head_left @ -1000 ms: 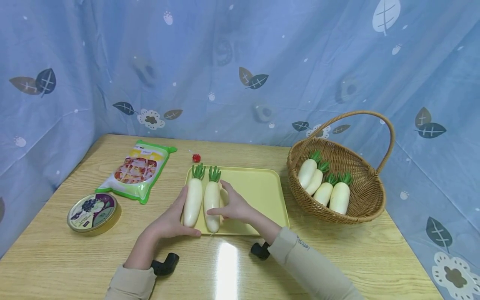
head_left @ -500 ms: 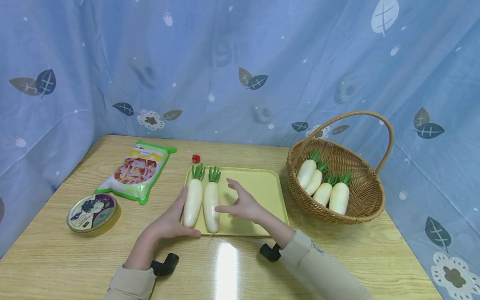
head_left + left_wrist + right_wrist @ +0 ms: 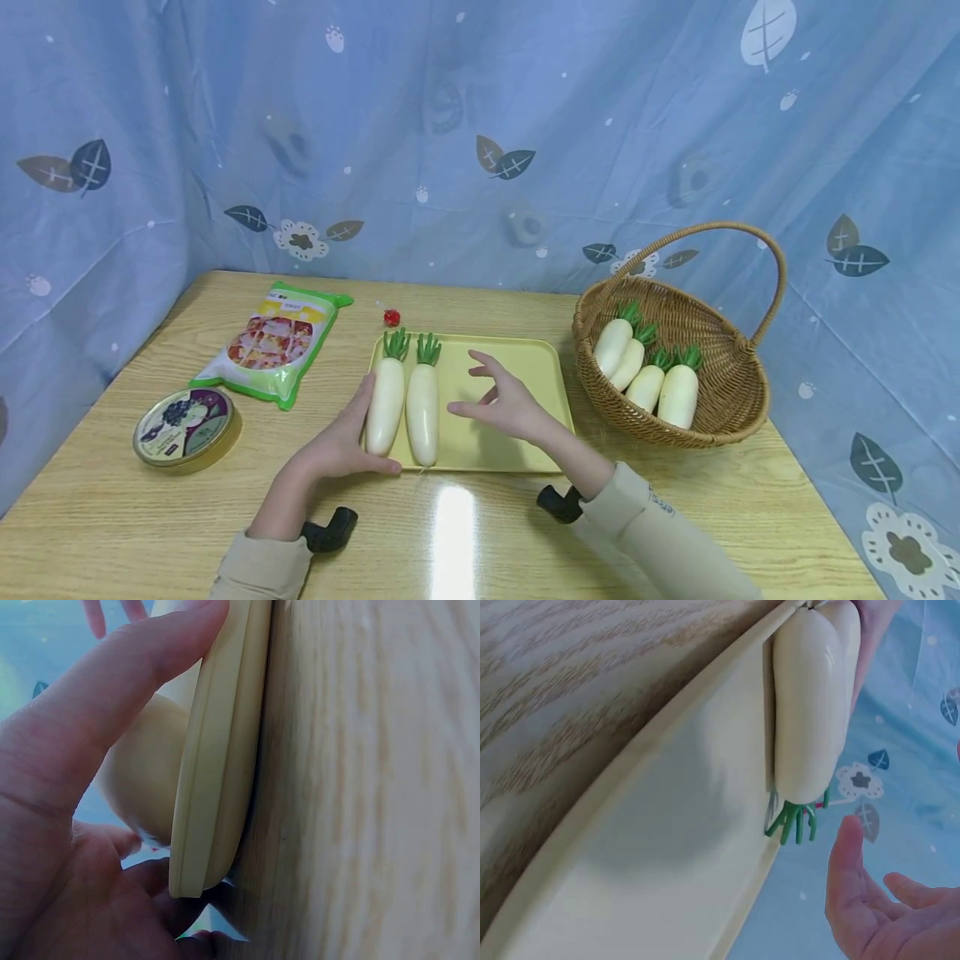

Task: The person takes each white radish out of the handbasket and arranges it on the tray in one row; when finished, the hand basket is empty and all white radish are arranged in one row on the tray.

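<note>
Yellow tray: clock centre; open room from its middle to the three o'clock rim.
White radishes: two, side by side in the tray at nine o'clock.
Left hand: eight o'clock, thumb on the near rim, fingers round the corner, partly hidden.
Right hand: above the tray, fingers and thumb spread apart.
Basket: three o'clock; four radishes, lower ends partly behind its rim.
Bag, ten o'clock, and tin, nine: print too small to read.
</note>
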`<state>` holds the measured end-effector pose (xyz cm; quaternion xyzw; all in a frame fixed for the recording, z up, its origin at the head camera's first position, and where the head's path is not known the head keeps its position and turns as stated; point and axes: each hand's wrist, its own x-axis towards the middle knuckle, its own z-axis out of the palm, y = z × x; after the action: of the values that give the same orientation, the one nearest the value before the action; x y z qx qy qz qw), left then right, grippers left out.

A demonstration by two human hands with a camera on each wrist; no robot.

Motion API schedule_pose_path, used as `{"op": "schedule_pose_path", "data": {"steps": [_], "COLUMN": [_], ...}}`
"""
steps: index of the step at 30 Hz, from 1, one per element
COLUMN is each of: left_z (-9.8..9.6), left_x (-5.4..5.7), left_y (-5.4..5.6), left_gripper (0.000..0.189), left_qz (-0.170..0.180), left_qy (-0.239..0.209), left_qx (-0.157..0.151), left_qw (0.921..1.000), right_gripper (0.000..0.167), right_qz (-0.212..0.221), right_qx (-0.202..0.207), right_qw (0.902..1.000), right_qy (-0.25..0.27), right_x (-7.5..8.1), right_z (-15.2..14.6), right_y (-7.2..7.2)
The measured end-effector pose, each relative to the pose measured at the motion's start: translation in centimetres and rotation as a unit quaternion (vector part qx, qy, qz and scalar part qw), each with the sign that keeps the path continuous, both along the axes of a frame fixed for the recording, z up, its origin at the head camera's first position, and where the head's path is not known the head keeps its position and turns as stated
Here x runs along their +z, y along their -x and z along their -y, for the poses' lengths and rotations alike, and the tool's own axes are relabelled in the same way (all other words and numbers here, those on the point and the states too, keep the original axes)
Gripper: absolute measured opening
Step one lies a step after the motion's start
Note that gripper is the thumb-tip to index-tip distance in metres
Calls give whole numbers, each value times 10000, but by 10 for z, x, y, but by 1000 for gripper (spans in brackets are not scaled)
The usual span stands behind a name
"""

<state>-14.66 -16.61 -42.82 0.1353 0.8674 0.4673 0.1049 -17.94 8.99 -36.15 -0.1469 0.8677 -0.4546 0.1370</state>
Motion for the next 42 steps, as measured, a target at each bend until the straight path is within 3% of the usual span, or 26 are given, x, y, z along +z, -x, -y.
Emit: {"op": "schedule_pose_path", "data": {"steps": [26,42], "left_z": [1,1], "left_x": [-1,-2], "left_y": [0,0], "left_gripper": [138,137], "left_qz": [-24,-51], "left_qy": [-43,2], "left_qx": [-22,-18], "left_qw": [10000,10000], "right_gripper": [66,61], "right_qz": [-783,-872], "right_qx": [194,106], "right_qw": [9963,9961], "right_qy": [-295,-1], "right_x": [33,43], "right_z": [-47,-87], "right_y": [-14,-25]}}
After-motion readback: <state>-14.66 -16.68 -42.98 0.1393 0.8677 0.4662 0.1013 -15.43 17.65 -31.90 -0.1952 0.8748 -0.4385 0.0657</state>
